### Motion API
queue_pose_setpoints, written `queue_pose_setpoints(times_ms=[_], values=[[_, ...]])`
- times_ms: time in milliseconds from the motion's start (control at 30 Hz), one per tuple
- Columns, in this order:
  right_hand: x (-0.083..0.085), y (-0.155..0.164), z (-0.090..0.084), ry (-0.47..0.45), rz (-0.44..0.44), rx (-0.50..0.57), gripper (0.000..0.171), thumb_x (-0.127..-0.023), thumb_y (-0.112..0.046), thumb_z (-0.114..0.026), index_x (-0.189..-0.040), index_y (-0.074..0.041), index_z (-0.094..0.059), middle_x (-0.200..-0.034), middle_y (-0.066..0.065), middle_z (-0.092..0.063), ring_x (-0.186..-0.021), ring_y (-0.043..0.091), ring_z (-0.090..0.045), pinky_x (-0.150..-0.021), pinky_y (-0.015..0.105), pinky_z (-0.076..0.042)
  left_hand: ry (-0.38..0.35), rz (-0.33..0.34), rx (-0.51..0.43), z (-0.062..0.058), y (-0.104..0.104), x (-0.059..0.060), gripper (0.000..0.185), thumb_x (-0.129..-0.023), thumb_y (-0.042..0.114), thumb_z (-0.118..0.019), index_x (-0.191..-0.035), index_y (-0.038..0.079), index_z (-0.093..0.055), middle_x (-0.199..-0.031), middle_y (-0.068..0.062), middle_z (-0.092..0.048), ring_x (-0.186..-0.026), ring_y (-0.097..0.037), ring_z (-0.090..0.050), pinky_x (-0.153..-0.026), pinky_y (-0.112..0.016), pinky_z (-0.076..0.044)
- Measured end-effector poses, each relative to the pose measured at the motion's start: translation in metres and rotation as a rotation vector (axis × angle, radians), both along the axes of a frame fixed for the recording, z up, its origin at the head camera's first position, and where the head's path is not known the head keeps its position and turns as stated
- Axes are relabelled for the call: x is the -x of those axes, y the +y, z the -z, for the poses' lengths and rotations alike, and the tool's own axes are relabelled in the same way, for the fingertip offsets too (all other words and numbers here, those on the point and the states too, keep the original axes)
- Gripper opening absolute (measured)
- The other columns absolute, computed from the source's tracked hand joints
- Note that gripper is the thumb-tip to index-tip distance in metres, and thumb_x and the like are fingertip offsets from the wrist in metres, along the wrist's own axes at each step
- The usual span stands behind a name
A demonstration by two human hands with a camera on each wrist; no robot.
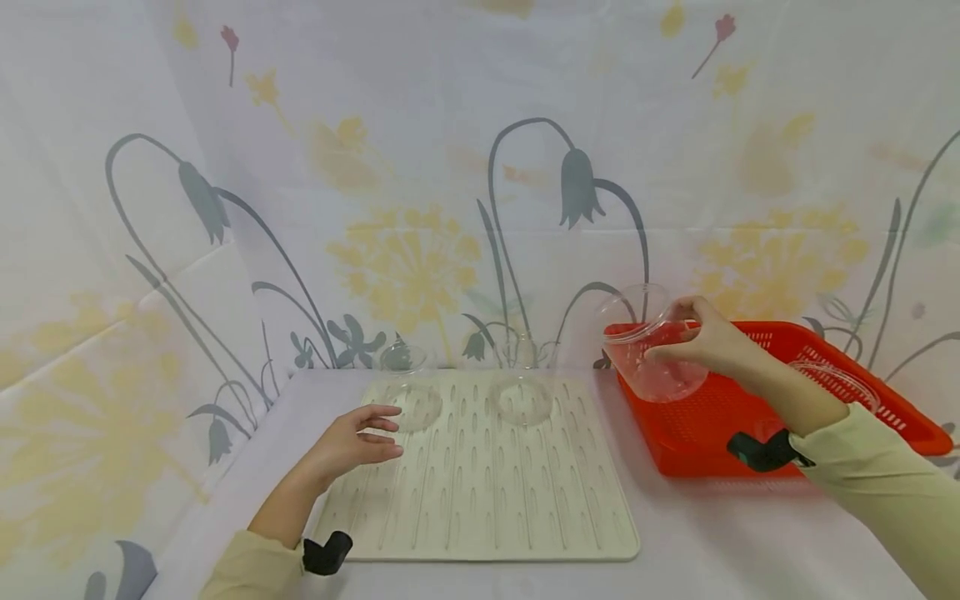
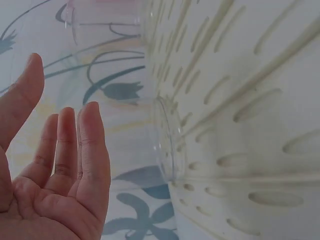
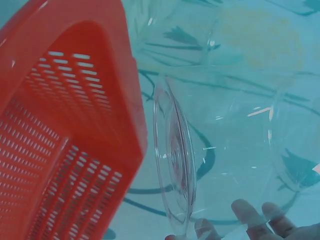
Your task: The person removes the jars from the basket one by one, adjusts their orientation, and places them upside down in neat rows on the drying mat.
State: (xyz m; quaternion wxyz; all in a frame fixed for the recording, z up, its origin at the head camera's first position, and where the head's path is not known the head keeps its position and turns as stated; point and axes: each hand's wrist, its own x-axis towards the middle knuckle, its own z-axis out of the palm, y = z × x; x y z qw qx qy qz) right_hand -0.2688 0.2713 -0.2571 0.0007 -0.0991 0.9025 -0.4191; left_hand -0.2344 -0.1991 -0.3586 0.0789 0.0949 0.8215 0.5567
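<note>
Clear vessel (image 3: 230, 145) is held up in right hand (image 1: 712, 337), fingers and thumb curled on its side, grasping it. Wall is gripped rather than the wide flat end, likely because the side gives a better purchase and thin plastic needs only a light pinch. Vessel is tilted and raised at the left end of red basket (image 1: 671, 446); in the right wrist view its wide end is turned to the basket rim, contact not clear. Whether it is above the inside or only beside the rim cannot be told.

Left hand (image 1: 356, 442) is seen released: fingers loosely extended, thumb apart, nothing grasped. It is poised near left vessel (image 1: 412, 407) on the mat, probably kept free for steadying; no contact is seen.

Right vessel (image 1: 522, 402) is set beside the left one, apart from it, both near the far edge of ribbed mat (image 1: 495, 517). Wide end is placed down on each, presumably for stability; rim or base cannot be told. Ribs probably let water drain, though no wetness is made out. Another clear item (image 1: 840, 375) is seen in the basket, partly hidden by the right arm, shape unclear
</note>
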Motion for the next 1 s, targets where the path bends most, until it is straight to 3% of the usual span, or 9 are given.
queue_pose_setpoints(times_ms=[300, 600, 1000], values=[[-0.004, -0.013, -0.001, -0.001, -0.012, -0.002, 0.086, -0.080, -0.032, -0.073, -0.137, 0.002, -0.019, -0.134, 0.026, -0.032, -0.120, 0.046, -0.034, -0.087, 0.054, -0.045, -0.008, 0.018, -0.009, -0.001, 0.030, 0.008, 0.065, -0.075, 0.016, -0.079, -0.132, 0.005, -0.049, -0.117, -0.014, -0.053, -0.106, -0.029, -0.055, -0.084, -0.040, -0.049], [-0.014, -0.027, 0.002, 0.001, -0.037, -0.003, 0.091, -0.079, -0.033, -0.073, -0.141, 0.002, -0.016, -0.137, 0.026, -0.030, -0.122, 0.047, -0.029, -0.085, 0.056, -0.046, 0.016, 0.048, -0.048, -0.004, 0.061, 0.012, 0.065, -0.076, 0.016, -0.078, -0.133, 0.008, -0.048, -0.123, -0.016, -0.051, -0.109, -0.030, -0.053, -0.086, -0.041, -0.048], [-0.018, -0.043, 0.008, 0.017, -0.034, -0.015, 0.091, -0.076, -0.036, -0.076, -0.140, -0.001, -0.022, -0.134, 0.025, -0.034, -0.120, 0.044, -0.032, -0.082, 0.053, -0.048, 0.027, 0.043, -0.102, -0.012, 0.086, 0.015, 0.067, -0.075, 0.015, -0.079, -0.134, 0.013, -0.047, -0.126, -0.011, -0.049, -0.115, -0.031, -0.050, -0.087, -0.044, -0.047]])
